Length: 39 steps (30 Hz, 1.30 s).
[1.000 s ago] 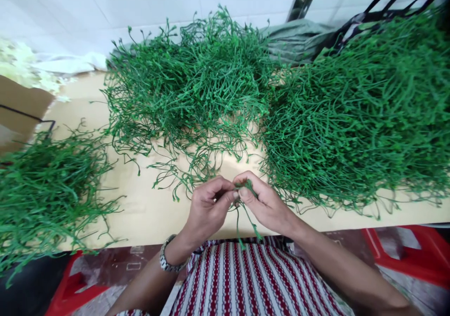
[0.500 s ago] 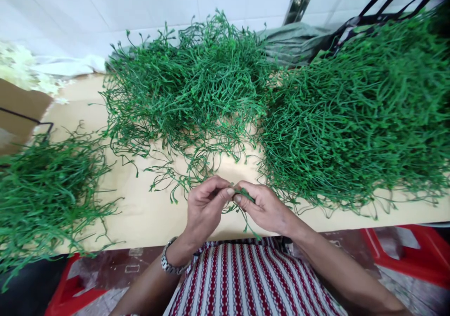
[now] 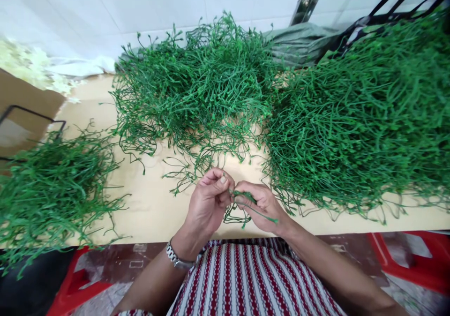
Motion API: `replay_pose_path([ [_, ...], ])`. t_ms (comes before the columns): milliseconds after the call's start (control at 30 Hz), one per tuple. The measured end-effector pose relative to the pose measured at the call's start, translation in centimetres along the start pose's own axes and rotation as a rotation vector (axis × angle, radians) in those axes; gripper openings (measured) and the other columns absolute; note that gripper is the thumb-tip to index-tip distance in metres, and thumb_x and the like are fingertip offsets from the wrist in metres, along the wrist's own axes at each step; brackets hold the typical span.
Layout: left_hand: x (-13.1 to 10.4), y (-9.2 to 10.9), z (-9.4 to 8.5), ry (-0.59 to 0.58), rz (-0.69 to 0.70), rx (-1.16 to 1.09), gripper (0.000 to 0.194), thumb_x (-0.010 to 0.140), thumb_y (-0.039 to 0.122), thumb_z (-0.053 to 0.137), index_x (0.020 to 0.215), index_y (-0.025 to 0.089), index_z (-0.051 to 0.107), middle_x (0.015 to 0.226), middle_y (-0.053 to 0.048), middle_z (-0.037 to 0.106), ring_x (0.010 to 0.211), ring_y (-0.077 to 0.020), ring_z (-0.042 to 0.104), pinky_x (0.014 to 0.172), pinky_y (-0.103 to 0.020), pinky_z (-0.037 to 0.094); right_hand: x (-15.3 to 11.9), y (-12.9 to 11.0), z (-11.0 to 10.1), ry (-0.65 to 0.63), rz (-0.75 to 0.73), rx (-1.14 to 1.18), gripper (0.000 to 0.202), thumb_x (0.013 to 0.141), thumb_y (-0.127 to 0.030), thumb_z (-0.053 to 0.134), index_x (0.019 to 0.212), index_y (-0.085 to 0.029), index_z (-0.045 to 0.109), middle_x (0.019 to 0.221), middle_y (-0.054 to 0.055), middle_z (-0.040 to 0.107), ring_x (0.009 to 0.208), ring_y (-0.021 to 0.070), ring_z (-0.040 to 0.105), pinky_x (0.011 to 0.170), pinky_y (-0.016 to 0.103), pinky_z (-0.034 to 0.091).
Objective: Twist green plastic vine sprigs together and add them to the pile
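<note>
My right hand [image 3: 262,206] is closed around a few thin green plastic stems [image 3: 260,213], whose tips stick out past the thumb to the right. Close beside it, my left hand [image 3: 212,199] is pinched, thumb against forefinger, on the end of a green stem, mostly hidden by the fingers. Curled stems hang below the hands over the table edge. Just beyond my hands, loose stems [image 3: 184,175] trail from a large tangled pile of green stems [image 3: 197,77]. A bigger pile [image 3: 358,124] lies right of my hands.
Another stem pile [image 3: 59,189] covers the table's left end, beside a cardboard box [image 3: 31,100] with a black wire frame. Pale yellow flowers [image 3: 26,65] lie behind it. Grey-green cloth [image 3: 300,44] rests against the wall. Red stools [image 3: 415,262] stand beneath the table [image 3: 147,217].
My left thumb and forefinger have risen slightly, away from the right fingertips. Stem ends in my right hand now point more to the right. The view has shifted a little left.
</note>
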<state>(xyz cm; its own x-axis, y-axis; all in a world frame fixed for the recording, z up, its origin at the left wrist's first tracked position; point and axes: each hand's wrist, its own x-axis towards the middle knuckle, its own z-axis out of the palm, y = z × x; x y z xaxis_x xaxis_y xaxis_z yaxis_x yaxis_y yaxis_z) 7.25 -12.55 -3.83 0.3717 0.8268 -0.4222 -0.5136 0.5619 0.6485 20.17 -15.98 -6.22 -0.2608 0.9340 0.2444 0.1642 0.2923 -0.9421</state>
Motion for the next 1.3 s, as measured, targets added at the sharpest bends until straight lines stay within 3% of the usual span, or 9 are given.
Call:
replay_pose_path([
  [100, 0.0, 0.5, 0.3, 0.033, 0.035, -0.034, 0.023, 0.063, 0.015, 0.068, 0.061, 0.014, 0.045, 0.051, 0.005, 0.047, 0.038, -0.0007, 0.027, 0.035, -0.012, 0.018, -0.1, 0.0, 0.6, 0.07, -0.102, -0.016, 0.016, 0.089, -0.019, 0.044, 0.075, -0.017, 0.051, 0.064, -0.002, 0.047, 0.058, 0.0085, 0.043, 0.055, 0.019, 0.034],
  [233, 0.2, 2.3, 0.3, 0.051, 0.263, -0.062, 0.023, 0.068, 0.014, 0.064, 0.062, 0.015, 0.043, 0.051, 0.006, 0.041, 0.04, -0.0021, 0.028, 0.036, -0.013, 0.02, -0.5, -0.2, 0.9, 0.079, -0.248, -0.06, 0.013, 0.089, -0.018, 0.042, 0.08, -0.017, 0.052, 0.066, 0.001, 0.051, 0.061, 0.011, 0.047, 0.057, 0.022, 0.037],
  [433, 0.1, 2.6, 0.3, -0.035, 0.228, 0.175, 0.016, 0.07, 0.017, 0.063, 0.066, 0.017, 0.048, 0.053, 0.004, 0.05, 0.038, -0.0047, 0.035, 0.035, -0.015, 0.025, 0.1, -0.1, -0.9, 0.162, 0.013, -0.044, 0.012, 0.09, -0.023, 0.042, 0.085, -0.019, 0.051, 0.071, 0.0, 0.051, 0.062, 0.01, 0.047, 0.057, 0.021, 0.037],
  [700, -0.1, 2.4, 0.1, -0.031, 0.172, 0.186, 0.019, 0.067, 0.02, 0.066, 0.067, 0.016, 0.048, 0.053, 0.005, 0.05, 0.038, -0.0045, 0.037, 0.034, -0.015, 0.028, -0.5, -1.3, -2.5, 0.173, -0.007, -0.072, 0.019, 0.091, -0.029, 0.039, 0.082, -0.019, 0.051, 0.075, 0.002, 0.053, 0.069, 0.0124, 0.052, 0.064, 0.025, 0.041],
  [800, -0.5, 2.8, 0.0, -0.028, 0.162, 0.181, 0.019, 0.067, 0.019, 0.067, 0.067, 0.017, 0.048, 0.054, 0.005, 0.048, 0.04, -0.0043, 0.038, 0.036, -0.014, 0.028, -1.0, -3.3, -6.0, 0.383, 0.008, -0.268, 0.012, 0.09, -0.023, 0.041, 0.092, -0.022, 0.053, 0.065, -0.002, 0.05, 0.051, 0.0087, 0.046, 0.05, 0.021, 0.037],
  [967, -0.4, 3.2, -0.3, -0.043, 0.15, 0.206, 0.017, 0.068, 0.02, 0.067, 0.07, 0.018, 0.051, 0.055, 0.004, 0.05, 0.041, -0.0048, 0.04, 0.036, -0.014, 0.03, 0.7, -5.9, -16.6, 0.778, -0.052, -1.13, 0.023, 0.087, -0.022, 0.039, 0.104, -0.021, 0.056, 0.08, 0.003, 0.056, 0.06, 0.0127, 0.05, 0.053, 0.025, 0.038],
  [1100, -0.3, 3.7, 0.1, -0.062, 0.229, 0.216, 0.013, 0.07, 0.018, 0.064, 0.069, 0.017, 0.051, 0.055, 0.003, 0.052, 0.042, -0.0057, 0.041, 0.037, -0.015, 0.032, 2.2, -4.2, -22.1, 0.607, 0.216, -1.584, 0.041, 0.085, -0.032, 0.044, 0.122, -0.015, 0.047, 0.111, 0.015, 0.055, 0.101, 0.0314, 0.049, 0.078, 0.045, 0.04],
  [1200, -0.4, 4.4, 0.6, -0.059, 0.288, 0.203, 0.012, 0.07, 0.016, 0.062, 0.07, 0.018, 0.05, 0.057, 0.003, 0.053, 0.043, -0.0074, 0.043, 0.038, -0.018, 0.036, 2.3, -2.6, -23.4, 0.439, 0.426, -1.639, 0.049, 0.085, -0.041, 0.044, 0.128, -0.016, 0.042, 0.123, 0.019, 0.049, 0.108, 0.0398, 0.045, 0.08, 0.054, 0.038],
  [1300, -0.3, 5.0, 0.9, -0.059, 0.304, 0.211, 0.013, 0.07, 0.016, 0.061, 0.07, 0.018, 0.048, 0.06, 0.002, 0.055, 0.045, -0.0095, 0.048, 0.041, -0.021, 0.04, 1.6, -2.3, -25.6, 0.373, 0.399, -1.559, 0.054, 0.087, -0.047, 0.038, 0.132, -0.017, 0.035, 0.122, 0.022, 0.048, 0.11, 0.045, 0.042, 0.079, 0.062, 0.033],
])
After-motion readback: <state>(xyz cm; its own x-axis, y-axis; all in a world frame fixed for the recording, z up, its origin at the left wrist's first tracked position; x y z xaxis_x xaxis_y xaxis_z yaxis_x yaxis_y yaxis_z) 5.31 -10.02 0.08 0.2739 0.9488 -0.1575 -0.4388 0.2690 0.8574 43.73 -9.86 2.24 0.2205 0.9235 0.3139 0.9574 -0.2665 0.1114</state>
